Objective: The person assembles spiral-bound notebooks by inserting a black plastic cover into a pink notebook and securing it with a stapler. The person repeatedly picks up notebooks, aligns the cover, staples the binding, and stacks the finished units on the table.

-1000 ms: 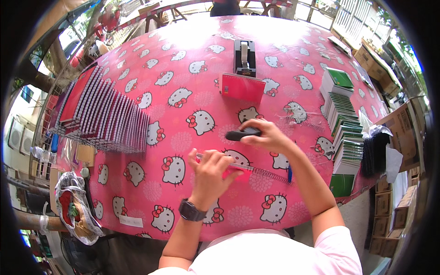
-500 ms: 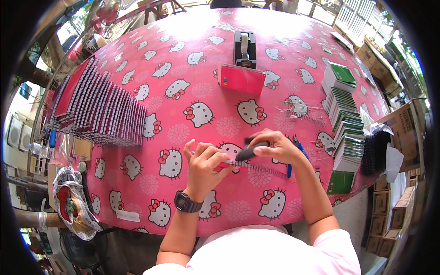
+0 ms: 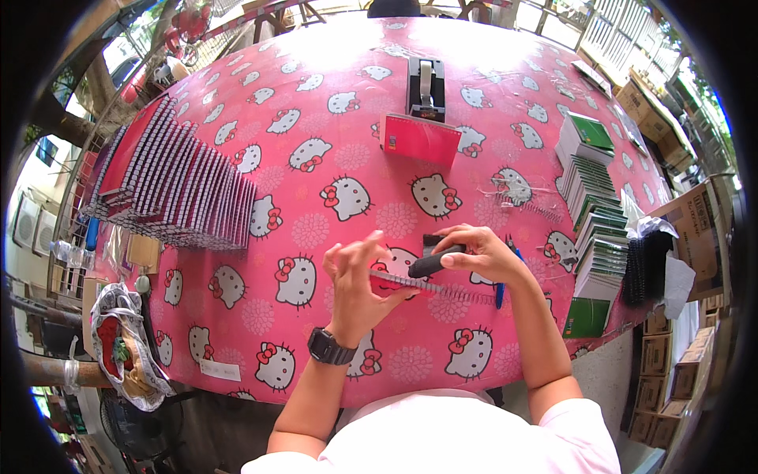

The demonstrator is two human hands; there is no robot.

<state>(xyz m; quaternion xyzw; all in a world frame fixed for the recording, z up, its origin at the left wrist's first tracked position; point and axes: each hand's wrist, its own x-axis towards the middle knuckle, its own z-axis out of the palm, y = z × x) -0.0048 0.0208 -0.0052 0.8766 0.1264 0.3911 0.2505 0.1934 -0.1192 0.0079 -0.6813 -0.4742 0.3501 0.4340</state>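
Observation:
In front of me a small notebook (image 3: pixel 388 277) is seen nearly edge-on, its covers mostly hidden. A thin spiral coil (image 3: pixel 466 295) runs along its edge and sticks out loose to the right. My left hand (image 3: pixel 357 280), with a black watch on the wrist, holds the notebook by its left end; the thumb lies along the near side and the upper fingers are raised, slightly blurred. My right hand (image 3: pixel 478 253) is closed around a dark, rounded handheld tool (image 3: pixel 436 262) just above the coil. The tool's exact kind does not show.
A tall stack of spiral-bound notebooks (image 3: pixel 170 186) stands at the left. Green-covered booklets (image 3: pixel 588 213) line the right. Ahead are a red notebook (image 3: pixel 420 141) and a black tape dispenser (image 3: pixel 426 87). A blue pen (image 3: pixel 500 295) and another loose coil (image 3: pixel 537 208) lie at right.
My left hand's upper fingers have lifted and spread, exposing more of the notebook's edge. The right hand with the dark tool has barely moved.

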